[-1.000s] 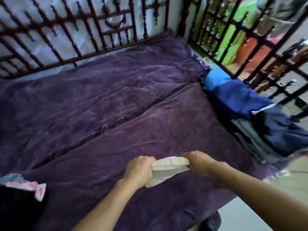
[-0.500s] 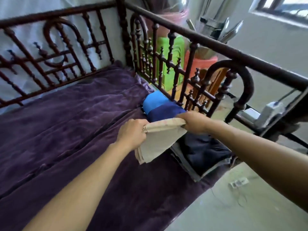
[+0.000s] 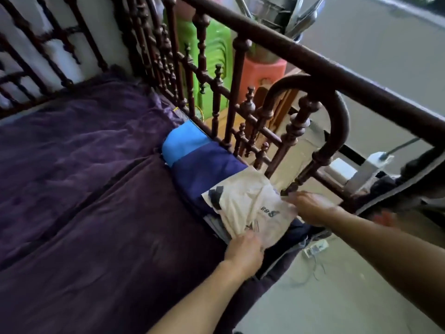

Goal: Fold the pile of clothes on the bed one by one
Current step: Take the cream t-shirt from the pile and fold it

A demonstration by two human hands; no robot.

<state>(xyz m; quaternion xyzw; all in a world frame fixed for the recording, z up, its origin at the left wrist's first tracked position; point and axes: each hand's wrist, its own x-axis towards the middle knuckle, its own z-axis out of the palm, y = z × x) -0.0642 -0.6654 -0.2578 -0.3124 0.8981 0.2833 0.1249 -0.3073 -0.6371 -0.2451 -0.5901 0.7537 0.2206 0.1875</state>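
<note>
A folded cream garment with dark print lies on top of a stack of folded clothes at the right edge of the bed, next to the railing. The stack shows a navy piece and a light blue piece beneath it. My left hand holds the garment's near edge, fingers curled at the fabric. My right hand is blurred and lies flat at the garment's right edge, fingers stretched out over it.
A purple cover spreads over the bed to the left. The dark wooden railing runs close behind the stack. Beyond it stand a green stool and a pink stool. A power strip lies on the floor.
Both hands carried the cream garment from the middle of the bed to the right and laid it on the folded stack. My right hand has loosened from gripping to lying flat.
</note>
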